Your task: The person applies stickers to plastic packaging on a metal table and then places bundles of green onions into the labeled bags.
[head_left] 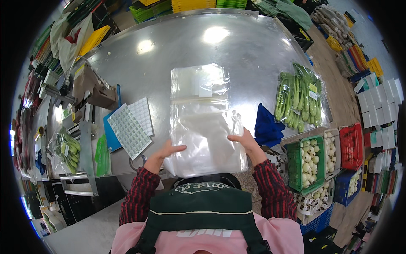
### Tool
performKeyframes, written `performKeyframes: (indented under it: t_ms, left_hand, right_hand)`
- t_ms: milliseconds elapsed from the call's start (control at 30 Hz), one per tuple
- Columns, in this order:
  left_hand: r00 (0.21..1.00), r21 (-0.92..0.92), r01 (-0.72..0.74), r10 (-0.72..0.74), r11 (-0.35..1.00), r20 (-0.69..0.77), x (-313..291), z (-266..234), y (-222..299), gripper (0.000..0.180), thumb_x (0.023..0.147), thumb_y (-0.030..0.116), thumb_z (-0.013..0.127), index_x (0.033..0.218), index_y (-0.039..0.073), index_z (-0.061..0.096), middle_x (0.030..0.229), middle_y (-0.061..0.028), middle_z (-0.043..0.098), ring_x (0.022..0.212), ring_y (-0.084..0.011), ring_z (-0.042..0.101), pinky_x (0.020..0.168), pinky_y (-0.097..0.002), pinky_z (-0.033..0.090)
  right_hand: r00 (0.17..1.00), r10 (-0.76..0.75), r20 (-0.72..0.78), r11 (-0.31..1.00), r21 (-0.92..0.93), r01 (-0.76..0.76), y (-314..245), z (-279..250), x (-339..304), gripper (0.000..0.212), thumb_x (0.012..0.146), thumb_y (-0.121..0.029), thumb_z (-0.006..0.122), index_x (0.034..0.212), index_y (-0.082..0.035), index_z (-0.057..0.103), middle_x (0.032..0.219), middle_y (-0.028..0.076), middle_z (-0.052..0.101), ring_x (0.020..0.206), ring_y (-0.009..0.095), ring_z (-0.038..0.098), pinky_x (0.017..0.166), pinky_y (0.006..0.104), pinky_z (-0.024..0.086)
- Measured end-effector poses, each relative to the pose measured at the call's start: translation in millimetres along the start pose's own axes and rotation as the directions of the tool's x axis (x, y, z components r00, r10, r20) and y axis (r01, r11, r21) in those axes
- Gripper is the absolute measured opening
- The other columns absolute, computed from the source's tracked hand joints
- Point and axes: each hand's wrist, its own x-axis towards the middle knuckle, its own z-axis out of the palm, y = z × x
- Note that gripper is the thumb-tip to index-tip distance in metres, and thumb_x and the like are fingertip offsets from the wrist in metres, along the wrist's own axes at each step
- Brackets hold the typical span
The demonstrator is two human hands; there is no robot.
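A stack of clear plastic bags lies at the near edge of the steel table, its lower end reaching over that edge towards my apron. My left hand grips the stack's left side, thumb on top and the other fingers hidden beneath. On the right side my right hand holds it the same way. Just beyond lies another layer of clear bags, overlapped by the held ones. Left of the bags are sheets of labels on a blue folder. A dark blue cloth rests to the right.
Bagged green leafy vegetables lie at the table's right edge. Beside the table stand a green crate of round white vegetables and a red crate. A sealing-type machine stands at the left, near another bag of greens.
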Motion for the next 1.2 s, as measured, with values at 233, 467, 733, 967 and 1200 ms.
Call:
performKeyframes:
  t_ms: [233,467,733,967,1200]
  left_hand:
    - [0.984,0.041,-0.071,0.077,0.997,-0.163,29.3,-19.8,59.5,0.043,0.077,0.012,0.077,0.114,-0.005,0.063,0.1,-0.0117,0.069,0.086,-0.0198,0.066,0.077,-0.0314,0.053]
    - [0.944,-0.179,-0.312,0.282,0.933,-0.173,39.4,-7.8,31.9,0.042,0.078,0.006,0.073,0.117,-0.006,0.061,0.101,-0.0118,0.068,0.09,-0.0195,0.065,0.079,-0.0323,0.053]
    - [0.962,-0.28,-0.122,0.043,0.952,-0.271,47.6,-23.5,-20.4,0.034,0.081,-0.002,0.068,0.114,-0.007,0.059,0.099,-0.0139,0.068,0.082,-0.0255,0.068,0.072,-0.037,0.057]
    - [0.941,-0.209,-0.142,0.067,0.968,-0.332,63.5,-38.4,-35.5,0.034,0.08,0.001,0.072,0.11,-0.007,0.06,0.096,-0.0134,0.067,0.077,-0.0239,0.067,0.066,-0.0375,0.056]
    - [0.879,0.289,-0.268,0.356,0.919,-0.317,11.4,-59.4,-3.0,0.032,0.087,0.021,0.068,0.106,-0.006,0.065,0.082,-0.0121,0.071,0.071,-0.0144,0.063,0.069,-0.0255,0.048]
  right_hand:
    - [0.979,-0.115,-0.169,0.982,-0.167,0.087,55.0,-8.7,104.8,0.061,0.07,-0.006,0.081,0.121,0.006,0.05,0.105,0.013,0.065,0.092,0.021,0.064,0.08,0.0334,0.052]
    - [0.879,-0.414,-0.237,0.727,-0.667,0.163,83.4,-10.4,112.5,0.087,0.068,-0.027,0.083,0.137,0.005,0.039,0.125,0.025,0.056,0.117,0.035,0.055,0.101,0.0394,0.042]
    - [0.984,0.118,0.137,0.875,0.455,-0.168,44.1,-2.0,89.6,0.044,0.088,-0.017,0.062,0.121,0.012,0.054,0.107,0.017,0.066,0.092,0.02,0.066,0.078,0.0296,0.053]
    - [0.884,-0.417,-0.212,0.569,-0.819,0.072,28.6,-0.2,73.4,0.056,0.08,-0.044,0.072,0.11,0.002,0.062,0.098,0.02,0.065,0.092,0.03,0.064,0.081,0.0416,0.049]
    - [0.618,-0.673,-0.407,0.154,-0.894,-0.421,40.9,-163.2,-4.7,0.035,0.066,-0.038,0.08,0.085,-0.013,0.065,0.082,0.011,0.06,0.081,0.03,0.059,0.072,0.0456,0.044]
